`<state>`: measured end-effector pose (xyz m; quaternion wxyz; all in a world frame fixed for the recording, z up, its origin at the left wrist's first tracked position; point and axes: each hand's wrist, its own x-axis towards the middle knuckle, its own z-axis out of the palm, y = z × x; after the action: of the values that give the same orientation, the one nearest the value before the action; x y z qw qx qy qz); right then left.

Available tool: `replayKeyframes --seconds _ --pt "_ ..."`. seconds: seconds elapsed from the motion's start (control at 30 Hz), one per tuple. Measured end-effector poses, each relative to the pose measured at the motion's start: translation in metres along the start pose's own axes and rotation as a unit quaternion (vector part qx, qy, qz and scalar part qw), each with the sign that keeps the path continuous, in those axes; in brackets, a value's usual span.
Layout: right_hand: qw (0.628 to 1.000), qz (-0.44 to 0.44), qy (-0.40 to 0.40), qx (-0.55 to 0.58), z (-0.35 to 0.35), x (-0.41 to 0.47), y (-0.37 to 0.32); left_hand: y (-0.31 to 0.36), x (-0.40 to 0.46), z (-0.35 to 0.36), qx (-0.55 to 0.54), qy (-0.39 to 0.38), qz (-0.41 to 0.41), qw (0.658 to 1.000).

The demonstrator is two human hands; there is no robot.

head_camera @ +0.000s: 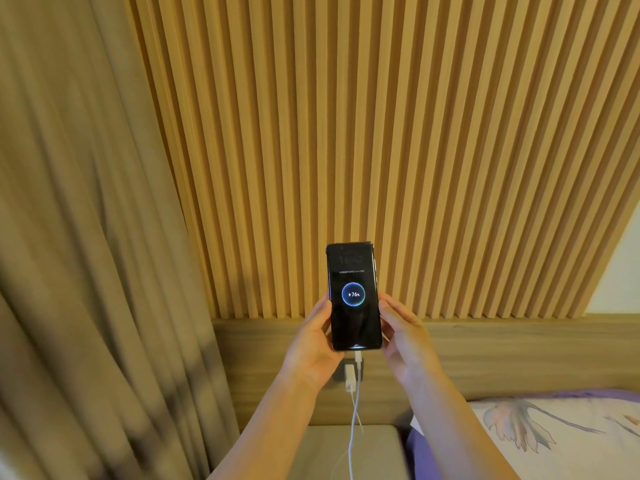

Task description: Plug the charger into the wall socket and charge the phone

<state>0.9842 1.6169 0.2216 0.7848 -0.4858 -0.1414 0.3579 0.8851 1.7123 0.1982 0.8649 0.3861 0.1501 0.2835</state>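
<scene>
A black phone (354, 296) stands upright in front of the slatted wall, its screen lit with a blue ring and a 76% charging mark. My left hand (313, 344) grips its left edge and my right hand (405, 337) holds its right edge. A white cable (355, 410) is plugged into the phone's bottom end and loops down. The white charger (349, 375) sits in the dark wall socket (338, 375) on the wooden panel just below the phone.
Beige curtains (86, 271) hang at the left. A wood-slat wall (381, 133) fills the background above a wooden headboard panel (502, 355). A grey bedside surface (377, 448) lies below the socket. A bed with floral purple bedding (561, 438) is at the lower right.
</scene>
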Motion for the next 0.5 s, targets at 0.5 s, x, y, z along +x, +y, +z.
replayKeyframes --seconds 0.5 --pt "1.000 -0.003 0.003 0.002 -0.002 0.011 -0.004 -0.001 0.018 -0.004 -0.001 -0.003 -0.006 1.000"
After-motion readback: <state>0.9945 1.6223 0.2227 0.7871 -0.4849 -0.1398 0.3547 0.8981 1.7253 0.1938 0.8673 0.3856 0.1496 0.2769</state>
